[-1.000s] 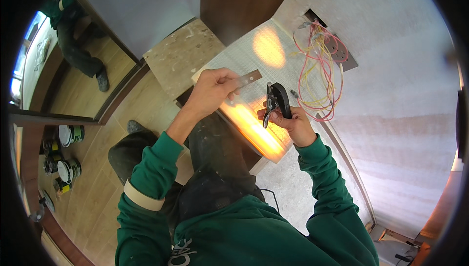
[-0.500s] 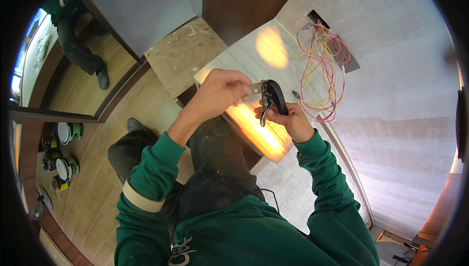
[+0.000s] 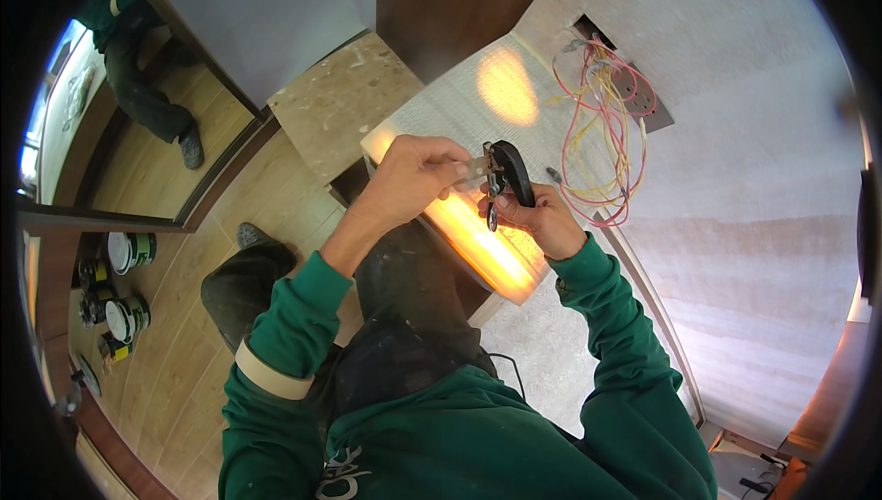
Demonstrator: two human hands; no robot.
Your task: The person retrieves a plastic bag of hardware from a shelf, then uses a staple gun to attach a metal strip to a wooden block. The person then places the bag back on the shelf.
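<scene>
- Left hand [image 3: 418, 174] has come in from a second ago: the small flat grey metal plate [image 3: 475, 168] it pinches now meets the black rounded hand tool [image 3: 508, 179].
- Right hand [image 3: 542, 215] stays clamped on that tool, above the glowing strip light [image 3: 478, 243].
- Plate and tool joined (fitting looks under way).
- Bundle of red and yellow wires [image 3: 602, 123] hangs untouched from the wall opening.

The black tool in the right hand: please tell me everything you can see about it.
The black tool is a small hand tool with a dark, curved, rounded body and pale metal parts on its left side and lower end. It stands roughly upright, in the air over a glowing light panel. The right hand grips it from below. The left hand brings a small flat metal piece up to its metal side. Finer details are too small to tell.
</scene>
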